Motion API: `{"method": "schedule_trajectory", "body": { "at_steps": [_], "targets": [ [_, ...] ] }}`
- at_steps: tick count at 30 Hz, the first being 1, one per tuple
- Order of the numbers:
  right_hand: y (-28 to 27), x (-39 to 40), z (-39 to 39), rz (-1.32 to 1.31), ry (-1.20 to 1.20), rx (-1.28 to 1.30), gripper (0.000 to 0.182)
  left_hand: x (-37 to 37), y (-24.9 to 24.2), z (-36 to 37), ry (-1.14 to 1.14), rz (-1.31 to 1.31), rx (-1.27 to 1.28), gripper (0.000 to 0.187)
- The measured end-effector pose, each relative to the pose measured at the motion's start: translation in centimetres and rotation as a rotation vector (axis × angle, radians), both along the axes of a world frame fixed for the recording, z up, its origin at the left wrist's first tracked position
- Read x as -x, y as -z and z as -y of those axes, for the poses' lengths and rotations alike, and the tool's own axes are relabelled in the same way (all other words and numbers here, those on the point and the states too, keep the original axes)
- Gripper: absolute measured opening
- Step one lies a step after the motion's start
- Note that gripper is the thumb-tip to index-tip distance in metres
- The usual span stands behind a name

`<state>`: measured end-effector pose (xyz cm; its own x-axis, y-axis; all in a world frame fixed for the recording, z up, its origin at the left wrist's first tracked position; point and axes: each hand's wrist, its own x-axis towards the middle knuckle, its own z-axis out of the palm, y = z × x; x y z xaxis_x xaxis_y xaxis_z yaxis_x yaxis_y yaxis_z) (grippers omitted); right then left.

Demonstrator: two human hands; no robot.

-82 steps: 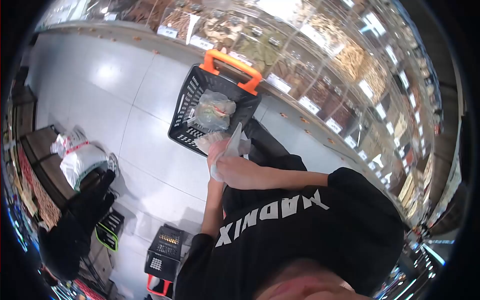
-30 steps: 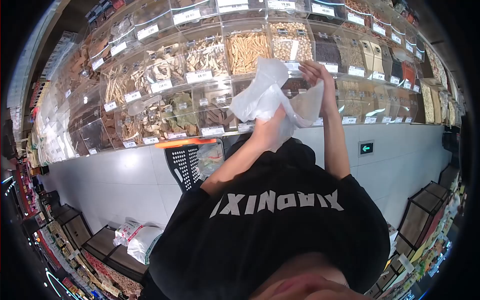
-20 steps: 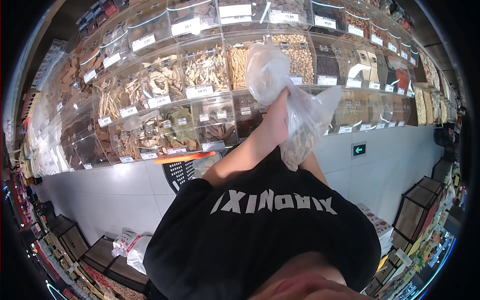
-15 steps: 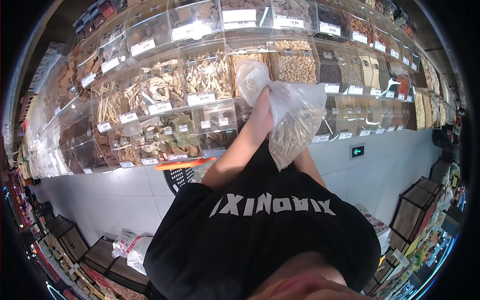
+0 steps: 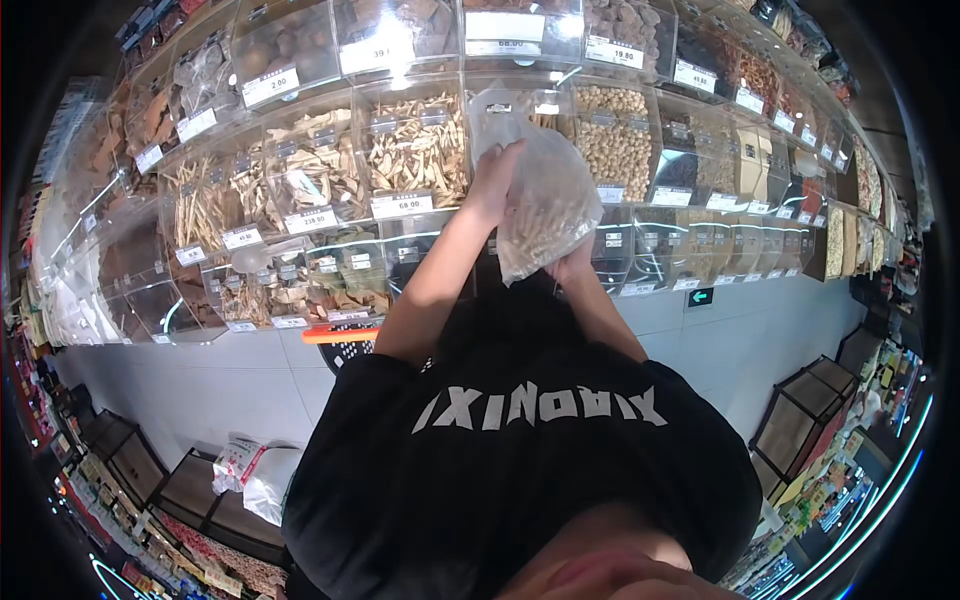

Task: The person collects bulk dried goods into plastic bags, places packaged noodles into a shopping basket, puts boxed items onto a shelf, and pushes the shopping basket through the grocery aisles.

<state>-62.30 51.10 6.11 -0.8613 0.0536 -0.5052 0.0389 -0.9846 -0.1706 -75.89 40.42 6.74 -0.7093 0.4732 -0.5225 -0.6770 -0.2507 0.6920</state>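
A clear plastic bag (image 5: 550,205) of pale brown, thin pieces hangs in front of the bins, its bulging body tilted. My left hand (image 5: 495,180) is closed on the bag's upper left side. At the bag's lower right edge is my right hand (image 5: 575,264); its fingers are hidden behind the plastic. Behind the bag is a clear bin of round pale beans (image 5: 612,140), and to the left one of sliced pale roots (image 5: 418,150).
Rows of clear bins with price tags (image 5: 402,204) curve across the front. An orange-rimmed black basket (image 5: 340,337) is low on the left. White bags (image 5: 262,475) lie behind on the left, near dark shelving (image 5: 805,405) on the right.
The bag has moved left and slightly up, and its loose upper part no longer sticks out above my left hand. Both hands are farther up; my right hand now shows beside the bag.
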Motion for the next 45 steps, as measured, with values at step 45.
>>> {"method": "schedule_trajectory", "body": {
  "at_steps": [45],
  "targets": [
    [-7.9, 5.7, -11.4, -0.004, -0.020, -1.772, 0.015, 0.3, -8.5, 12.3, 0.012, -1.153, 1.009, 0.019]
  ]
}}
